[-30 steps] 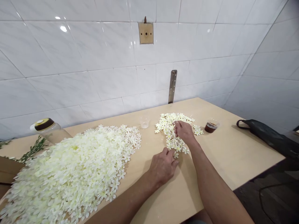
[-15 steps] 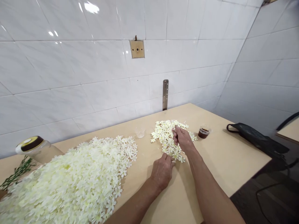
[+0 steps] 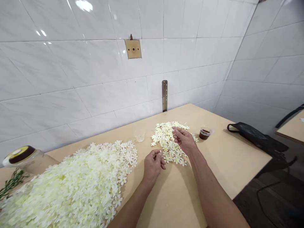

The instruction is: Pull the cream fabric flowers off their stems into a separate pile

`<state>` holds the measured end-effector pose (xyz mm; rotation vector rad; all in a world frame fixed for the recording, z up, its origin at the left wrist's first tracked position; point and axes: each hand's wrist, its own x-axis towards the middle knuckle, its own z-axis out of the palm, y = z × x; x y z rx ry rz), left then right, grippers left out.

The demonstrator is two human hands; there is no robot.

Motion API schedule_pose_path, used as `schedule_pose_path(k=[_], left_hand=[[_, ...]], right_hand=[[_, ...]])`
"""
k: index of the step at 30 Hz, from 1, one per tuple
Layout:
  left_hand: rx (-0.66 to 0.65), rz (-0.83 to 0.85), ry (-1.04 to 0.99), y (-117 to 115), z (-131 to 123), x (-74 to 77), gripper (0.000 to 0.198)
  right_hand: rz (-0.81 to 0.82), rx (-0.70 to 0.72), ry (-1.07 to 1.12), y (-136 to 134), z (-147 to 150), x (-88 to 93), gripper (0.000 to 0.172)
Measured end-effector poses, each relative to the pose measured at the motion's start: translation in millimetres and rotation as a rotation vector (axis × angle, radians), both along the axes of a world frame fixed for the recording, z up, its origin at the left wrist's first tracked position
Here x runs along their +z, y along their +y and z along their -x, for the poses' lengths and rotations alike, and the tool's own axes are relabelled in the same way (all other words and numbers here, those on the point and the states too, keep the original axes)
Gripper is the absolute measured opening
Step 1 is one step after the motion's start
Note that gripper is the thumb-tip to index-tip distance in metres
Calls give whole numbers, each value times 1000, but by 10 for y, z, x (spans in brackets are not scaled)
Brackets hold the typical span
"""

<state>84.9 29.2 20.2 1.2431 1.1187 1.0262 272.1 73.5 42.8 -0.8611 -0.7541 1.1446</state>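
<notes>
My left hand point(image 3: 153, 164) is raised just left of the smaller spread of pale artificial flowers point(image 3: 167, 139), thumb and fingertips pinched together. A tiny pale spot shows at those fingertips, too small to name. Over the right part of the same spread, my right hand point(image 3: 185, 140) is closed in a pinch, with a small whitish bit at its tip that I cannot make out. The blossoms are white with yellowish centres and lie flat on the table point(image 3: 175, 196). A much larger heap of loose flowers point(image 3: 78, 183) fills the table's left side.
A clear cup point(image 3: 139, 136) stands between the two groups of flowers. To the right is a small cup of dark liquid point(image 3: 204, 133), then a black bag point(image 3: 256, 136) by the table edge. A clear jar point(image 3: 35, 160) and green stems point(image 3: 13, 183) lie far left.
My left hand has lifted off the near edge of the small spread and moved left, turning its fingertips upward. My right hand stays over the flowers, its fingers slightly less curled.
</notes>
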Motion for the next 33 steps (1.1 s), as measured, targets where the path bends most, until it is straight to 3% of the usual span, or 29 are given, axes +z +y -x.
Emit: schedule_pose_path(k=[5, 11, 18, 28, 33], left_hand=[[30, 75, -194, 156, 62, -37, 39], [-3, 18, -181, 250, 40, -110, 39], [49, -16, -185, 171, 117, -23, 44], [-24, 80, -395, 267, 201, -28, 42], [-4, 147, -335, 273, 219, 15, 43]], right_hand=[[8, 20, -6, 6, 2, 6, 40], [72, 67, -60, -22, 57, 22, 44], [115, -17, -209, -29, 151, -11, 49], [77, 144, -198, -49, 262, 8, 37], [77, 164, -184, -53, 273, 19, 35]])
